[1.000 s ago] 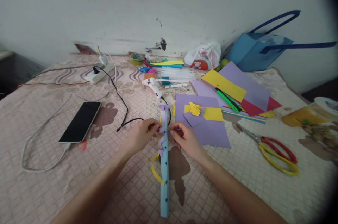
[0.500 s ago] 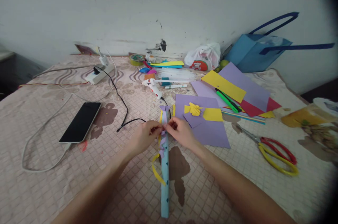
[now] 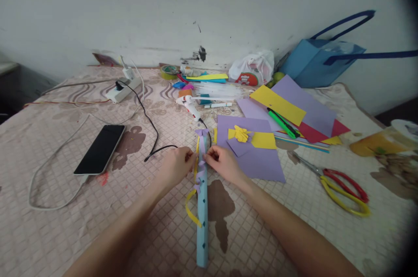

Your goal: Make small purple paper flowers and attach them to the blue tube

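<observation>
Between both hands' grip (image 3: pixel 200 160), blue paper stick (image 3: pixel 202 216).

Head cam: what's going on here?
A person is doing paper craft at a cloth-covered table. Both hands pinch the upper part of a long light-blue paper stick lying on the table: the left hand from the left, the right hand from the right. Purple and yellow paper strips curl around the stick where the fingers meet. A glue gun, purple paper sheets, scissors and a phone lie untouched around them.
</observation>
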Action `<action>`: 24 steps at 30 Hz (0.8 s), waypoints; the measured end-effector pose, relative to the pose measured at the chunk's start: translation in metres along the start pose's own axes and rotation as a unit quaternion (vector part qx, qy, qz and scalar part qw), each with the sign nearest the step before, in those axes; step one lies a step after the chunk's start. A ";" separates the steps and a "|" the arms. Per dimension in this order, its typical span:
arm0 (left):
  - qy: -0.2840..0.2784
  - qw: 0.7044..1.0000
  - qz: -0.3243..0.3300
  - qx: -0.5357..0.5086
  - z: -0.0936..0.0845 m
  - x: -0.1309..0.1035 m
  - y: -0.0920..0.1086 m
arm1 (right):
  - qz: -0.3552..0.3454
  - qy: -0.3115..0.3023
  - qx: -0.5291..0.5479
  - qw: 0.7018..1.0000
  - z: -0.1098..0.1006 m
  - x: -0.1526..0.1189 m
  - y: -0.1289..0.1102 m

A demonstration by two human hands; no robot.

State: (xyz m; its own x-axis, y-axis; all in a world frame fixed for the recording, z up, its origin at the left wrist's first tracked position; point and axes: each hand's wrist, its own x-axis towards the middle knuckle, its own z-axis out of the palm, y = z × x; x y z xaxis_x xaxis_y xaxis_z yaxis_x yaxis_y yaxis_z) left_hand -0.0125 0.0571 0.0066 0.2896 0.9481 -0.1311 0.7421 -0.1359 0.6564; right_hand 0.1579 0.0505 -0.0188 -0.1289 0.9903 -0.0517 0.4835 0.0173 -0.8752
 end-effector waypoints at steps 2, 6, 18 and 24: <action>-0.008 1.000 -0.001 0.017 0.000 0.000 0.003 | 0.001 -0.005 0.003 1.000 0.001 0.000 0.002; -0.010 0.999 -0.009 0.035 0.001 0.003 0.006 | 0.001 -0.009 0.007 1.000 0.002 0.001 0.005; 0.072 0.997 -0.014 -0.024 -0.002 0.019 0.009 | -0.001 -0.007 0.017 1.000 0.002 -0.001 0.003; 0.058 0.997 -0.014 -0.039 0.005 0.026 0.008 | -0.001 -0.005 0.015 1.000 0.002 -0.002 0.003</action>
State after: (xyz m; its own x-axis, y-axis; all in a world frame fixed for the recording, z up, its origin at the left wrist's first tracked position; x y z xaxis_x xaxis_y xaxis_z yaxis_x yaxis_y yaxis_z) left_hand 0.0040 0.0791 0.0053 0.1940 0.9788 -0.0656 0.6979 -0.0907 0.7105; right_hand 0.1576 0.0486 -0.0227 -0.1388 0.9888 -0.0539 0.4569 0.0157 -0.8894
